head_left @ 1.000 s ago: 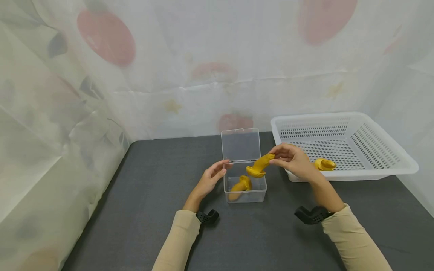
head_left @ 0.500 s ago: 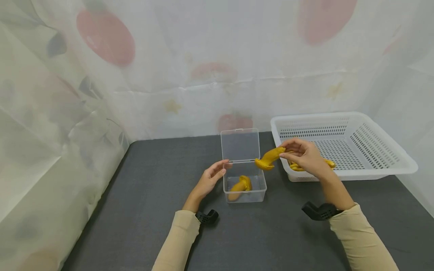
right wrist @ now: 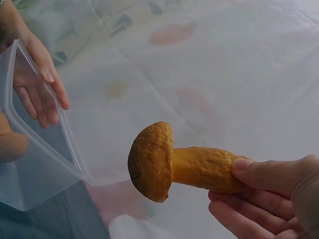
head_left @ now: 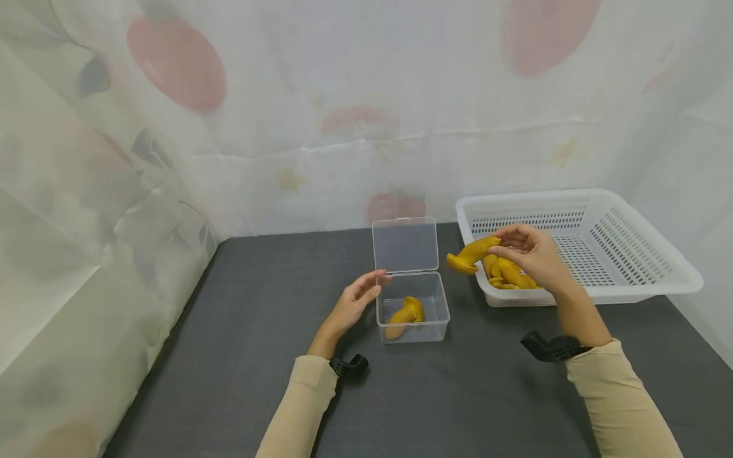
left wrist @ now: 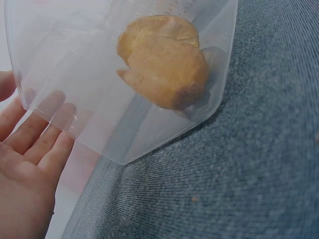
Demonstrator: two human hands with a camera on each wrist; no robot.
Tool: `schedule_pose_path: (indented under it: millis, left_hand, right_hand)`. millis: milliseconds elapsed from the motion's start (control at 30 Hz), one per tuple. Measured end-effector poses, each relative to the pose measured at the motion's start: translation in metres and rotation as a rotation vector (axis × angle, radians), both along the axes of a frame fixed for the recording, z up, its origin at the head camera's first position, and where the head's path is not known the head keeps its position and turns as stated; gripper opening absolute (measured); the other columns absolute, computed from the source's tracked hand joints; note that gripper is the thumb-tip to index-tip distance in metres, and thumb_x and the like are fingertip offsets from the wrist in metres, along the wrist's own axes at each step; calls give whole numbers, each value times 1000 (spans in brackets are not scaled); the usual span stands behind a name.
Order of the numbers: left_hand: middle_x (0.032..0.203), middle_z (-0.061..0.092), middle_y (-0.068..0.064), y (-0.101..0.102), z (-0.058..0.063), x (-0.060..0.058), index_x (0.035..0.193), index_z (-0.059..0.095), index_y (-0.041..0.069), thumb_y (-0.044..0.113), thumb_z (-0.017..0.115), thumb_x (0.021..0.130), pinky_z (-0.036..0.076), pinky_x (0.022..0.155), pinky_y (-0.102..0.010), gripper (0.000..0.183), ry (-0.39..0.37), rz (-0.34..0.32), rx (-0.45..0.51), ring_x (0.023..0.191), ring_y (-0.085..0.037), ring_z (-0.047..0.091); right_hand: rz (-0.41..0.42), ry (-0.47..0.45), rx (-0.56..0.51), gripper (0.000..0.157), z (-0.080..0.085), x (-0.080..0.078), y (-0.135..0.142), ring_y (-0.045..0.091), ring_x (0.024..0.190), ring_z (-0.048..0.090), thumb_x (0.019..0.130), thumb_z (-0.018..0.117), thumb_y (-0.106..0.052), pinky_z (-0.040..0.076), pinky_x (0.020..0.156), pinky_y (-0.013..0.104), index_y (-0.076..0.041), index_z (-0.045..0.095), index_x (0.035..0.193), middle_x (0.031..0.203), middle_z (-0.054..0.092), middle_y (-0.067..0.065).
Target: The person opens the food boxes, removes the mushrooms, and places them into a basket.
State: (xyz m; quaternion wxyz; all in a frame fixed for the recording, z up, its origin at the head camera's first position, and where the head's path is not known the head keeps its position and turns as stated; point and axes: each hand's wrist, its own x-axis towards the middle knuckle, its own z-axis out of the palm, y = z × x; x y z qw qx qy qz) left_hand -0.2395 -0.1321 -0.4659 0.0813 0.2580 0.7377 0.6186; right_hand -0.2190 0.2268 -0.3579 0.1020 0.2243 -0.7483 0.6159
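My right hand (head_left: 535, 257) pinches a yellow-brown mushroom (head_left: 473, 253) by the end of its stem. In the right wrist view the mushroom (right wrist: 152, 162) lies sideways, cap pointing left, thumb on top and fingers beneath. It hangs in the air at the left rim of the white basket. My left hand (head_left: 354, 304) touches the left side of a clear plastic box (head_left: 428, 332), its fingers fairly straight along the wall. Inside that box lies another mushroom (head_left: 409, 312). Seen through the plastic in the left wrist view, this mushroom (left wrist: 164, 69) rests on the bottom.
A white perforated basket (head_left: 630, 293) stands on the right, holding several more yellow mushrooms (head_left: 509, 275) at its left end. The box's hinged lid (head_left: 404, 245) stands up at the back. A patterned curtain (head_left: 286, 95) hangs behind the dark tabletop (head_left: 258, 286).
My right hand has carried the mushroom from above the box rightward and away to the basket's left rim. The left hand, the box and the mushroom in it have stayed put.
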Motion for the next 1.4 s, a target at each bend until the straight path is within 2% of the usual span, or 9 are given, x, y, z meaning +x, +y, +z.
schedule_pose_path:
  millis: [133, 400, 700, 1033, 1267, 1400]
  left_hand:
    - [142, 52, -20, 0, 0, 0, 143, 43, 8, 18, 45, 103, 35, 115, -51, 41, -2, -1, -1, 136, -33, 46]
    - [142, 51, -22, 0, -1, -1, 143, 43, 7, 16, 45, 103, 33, 115, -54, 41, -1, -11, 12, 136, -37, 44]
    - [142, 52, -22, 0, -1, -1, 143, 43, 7, 18, 45, 103, 33, 116, -54, 42, -9, -14, 21, 137, -37, 44]
    - [143, 50, -22, 0, 0, 0, 144, 41, 7, 17, 44, 103, 33, 116, -54, 43, -22, -14, 8, 138, -36, 43]
    - [142, 51, -22, 0, 0, 0, 144, 42, 6, 18, 44, 103, 36, 115, -50, 42, -12, -6, -11, 137, -34, 45]
    - [142, 51, -23, 0, 0, -1, 144, 41, 6, 17, 44, 103, 37, 115, -48, 42, -15, -7, -7, 137, -34, 45]
  right_hand:
    - [-66, -13, 32, 24, 1, -1, 7, -6, 77, 67, 87, 64, 7, 54, 68, 9, -14, 65, 98, 90, 70, -23]
    - [-192, -65, 84, 19, -2, -4, 21, -10, 78, 66, 88, 66, -2, 53, 72, 6, -17, 64, 99, 88, 68, -29]
    - [-231, -78, 30, 21, -12, -9, 38, -10, 76, 66, 89, 65, 0, 52, 71, 5, -17, 63, 100, 85, 68, -26]
    - [-330, -169, 70, 18, -13, -14, 53, -12, 75, 65, 90, 66, -9, 51, 68, 5, -22, 60, 102, 83, 65, -29]
    - [-375, -224, 7, 14, -15, -17, 62, -11, 73, 63, 90, 67, -12, 50, 67, 5, -20, 61, 100, 81, 64, -27]
    - [-412, -254, 21, 12, -16, -19, 66, -11, 70, 62, 91, 66, -15, 51, 65, 5, -20, 61, 100, 78, 63, -29]
